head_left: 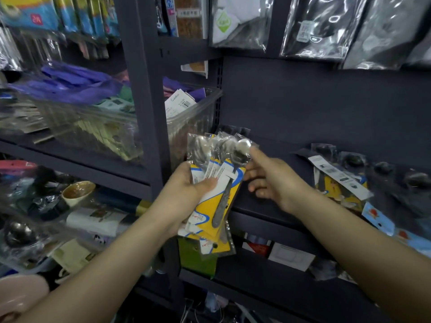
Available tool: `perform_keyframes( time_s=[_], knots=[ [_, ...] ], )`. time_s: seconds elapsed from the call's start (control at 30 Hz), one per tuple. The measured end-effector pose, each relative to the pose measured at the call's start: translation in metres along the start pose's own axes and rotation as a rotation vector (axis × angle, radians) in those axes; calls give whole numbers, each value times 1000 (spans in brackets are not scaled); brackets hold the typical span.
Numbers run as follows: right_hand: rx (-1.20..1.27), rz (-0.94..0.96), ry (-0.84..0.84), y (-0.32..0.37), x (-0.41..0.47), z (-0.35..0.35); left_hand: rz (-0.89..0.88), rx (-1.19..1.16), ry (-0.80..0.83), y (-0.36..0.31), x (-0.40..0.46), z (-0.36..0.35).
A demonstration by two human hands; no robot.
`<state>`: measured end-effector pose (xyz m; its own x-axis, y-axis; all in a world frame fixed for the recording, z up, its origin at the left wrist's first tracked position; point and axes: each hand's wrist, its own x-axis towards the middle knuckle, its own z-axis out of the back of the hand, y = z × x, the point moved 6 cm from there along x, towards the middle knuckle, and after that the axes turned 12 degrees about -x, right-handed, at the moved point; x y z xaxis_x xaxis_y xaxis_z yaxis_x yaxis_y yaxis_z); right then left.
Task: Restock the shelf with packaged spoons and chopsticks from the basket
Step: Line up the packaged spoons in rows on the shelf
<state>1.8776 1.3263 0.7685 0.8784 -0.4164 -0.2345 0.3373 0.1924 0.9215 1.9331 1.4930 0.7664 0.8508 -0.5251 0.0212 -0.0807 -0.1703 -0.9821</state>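
A fanned bundle of packaged metal spoons [217, 183] with yellow, blue and white backing cards is upright in front of the dark shelf [291, 141]. My left hand [186, 190] grips the bundle around its middle, thumb across the cards. My right hand [268, 180] pinches the top right packet by its spoon bowl end. More spoon packets [345, 173] lie flat on the shelf to the right. No basket is in view.
A clear plastic bin [191, 117] with purple goods stands on the left shelf behind a dark upright post [144, 94]. Bagged goods hang above. Bowls and bagged items fill the lower left shelf; boxes sit on the shelf below.
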Motion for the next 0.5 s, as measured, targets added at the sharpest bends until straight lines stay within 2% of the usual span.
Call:
perform_keyframes(
  time_s=[0.07, 0.17, 0.27, 0.4, 0.5],
  knots=[
    [-7, 31, -44, -1, -5, 1, -4, -27, 40, 1, 8, -19],
    [182, 16, -130, 0, 7, 17, -8, -18, 46, 2, 20, -40],
    [352, -23, -57, 0, 26, 33, -27, -20, 74, -2, 30, -53],
    [220, -62, -9, -5, 48, 52, -7, 127, 95, -4, 40, -54],
    [202, -63, -189, -5, 69, 81, 21, 104, 7, -3, 47, -44]
  ],
)
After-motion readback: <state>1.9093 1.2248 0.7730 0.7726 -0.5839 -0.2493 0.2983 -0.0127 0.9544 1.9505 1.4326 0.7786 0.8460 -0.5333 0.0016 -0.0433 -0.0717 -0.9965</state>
